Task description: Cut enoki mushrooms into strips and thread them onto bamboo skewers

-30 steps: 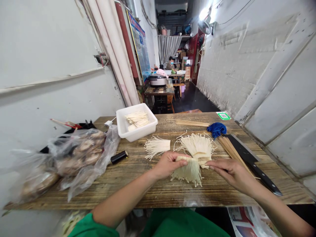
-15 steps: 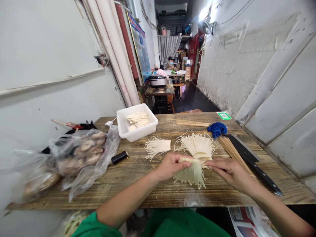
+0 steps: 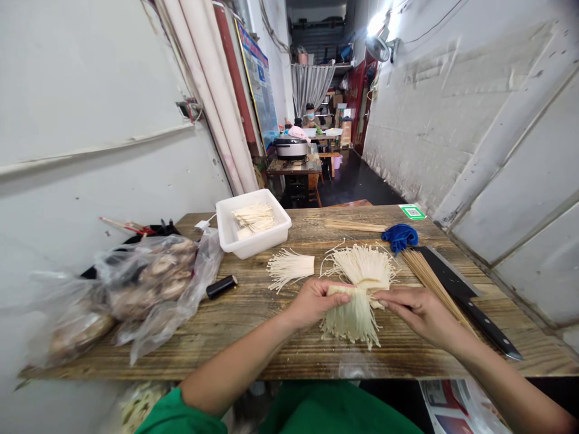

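Both hands grip one clump of pale enoki mushrooms (image 3: 351, 316) over the wooden table (image 3: 280, 337). My left hand (image 3: 314, 301) pinches its cut end from the left. From the right, my right hand (image 3: 418, 313) pinches the same end, and the thin strands fan toward me. A bigger enoki pile (image 3: 359, 265) lies just behind the hands, and a small separated clump (image 3: 289, 268) sits to its left.
A white tub (image 3: 253, 232) holds more mushroom bundles. Bamboo skewers (image 3: 423, 271), a large knife (image 3: 465, 304) and a blue cloth (image 3: 400, 235) lie at the right. Plastic bags of mushrooms (image 3: 136, 289) and a black cylinder (image 3: 221, 286) are left. A person sits far down the corridor.
The held clump has shifted slightly to the right and its strands hang straighter toward me. Both hands keep their grip in nearly the same place.
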`<state>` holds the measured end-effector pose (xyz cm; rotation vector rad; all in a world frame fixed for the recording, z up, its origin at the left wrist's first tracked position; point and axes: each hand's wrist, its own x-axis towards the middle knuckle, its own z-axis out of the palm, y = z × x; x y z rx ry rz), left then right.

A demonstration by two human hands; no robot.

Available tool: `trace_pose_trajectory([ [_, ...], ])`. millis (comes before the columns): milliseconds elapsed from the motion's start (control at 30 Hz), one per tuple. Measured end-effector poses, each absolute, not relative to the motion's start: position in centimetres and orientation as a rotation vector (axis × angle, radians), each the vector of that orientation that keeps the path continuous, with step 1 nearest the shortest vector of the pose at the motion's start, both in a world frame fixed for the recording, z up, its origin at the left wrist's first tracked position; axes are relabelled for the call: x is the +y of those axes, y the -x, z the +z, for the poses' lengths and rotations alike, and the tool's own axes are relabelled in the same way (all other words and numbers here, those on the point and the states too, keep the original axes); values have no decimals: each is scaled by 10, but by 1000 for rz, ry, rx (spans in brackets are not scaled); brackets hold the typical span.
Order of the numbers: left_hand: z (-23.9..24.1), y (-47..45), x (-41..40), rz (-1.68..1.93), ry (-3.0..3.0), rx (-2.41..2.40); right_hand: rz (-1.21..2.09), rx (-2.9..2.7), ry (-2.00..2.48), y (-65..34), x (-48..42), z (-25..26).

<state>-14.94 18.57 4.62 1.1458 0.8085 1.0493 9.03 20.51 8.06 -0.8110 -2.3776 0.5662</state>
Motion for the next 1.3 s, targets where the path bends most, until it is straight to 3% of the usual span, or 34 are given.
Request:
trace_pose_trajectory([
  [200, 48, 152, 187, 1035, -1107, 827, 590, -2332, 802, -82, 206, 83],
  [667, 74, 167, 175, 1170, -1730, 915, 599, -2199, 816, -94, 194, 92],
  [1300, 87, 156, 163, 1110, -1594, 824, 466, -2340, 695, -104, 185, 106],
])
